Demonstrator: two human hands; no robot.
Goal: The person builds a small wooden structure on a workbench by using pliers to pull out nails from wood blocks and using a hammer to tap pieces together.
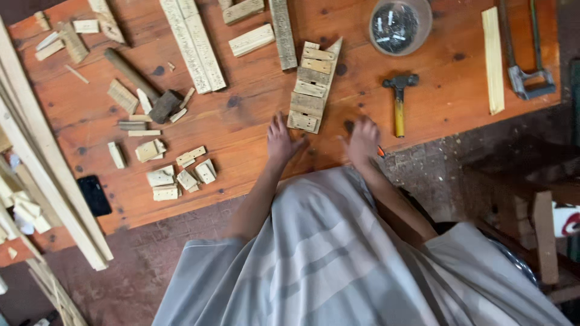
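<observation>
Lying on workbench (254,121): slat assembly (311,84) at centre, left hand (281,142) and right hand (362,140) resting just below; hammer (399,99) to right, nail bowl (400,24) above, hacksaw (525,54) far right, mallet (145,87) and offcuts (175,175) to left.

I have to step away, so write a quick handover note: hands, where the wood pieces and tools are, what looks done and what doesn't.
Left hand: flat on the table, empty, just below the slat panel.
Right hand: flat on the table, empty, beside an orange marker tip.
Hammer lies right of the panel; bowl of nails above it; saw at far right.
Done: several short slats lie stacked in a row as a panel.
Left: loose offcuts and mallet lie scattered at left, unused.
</observation>
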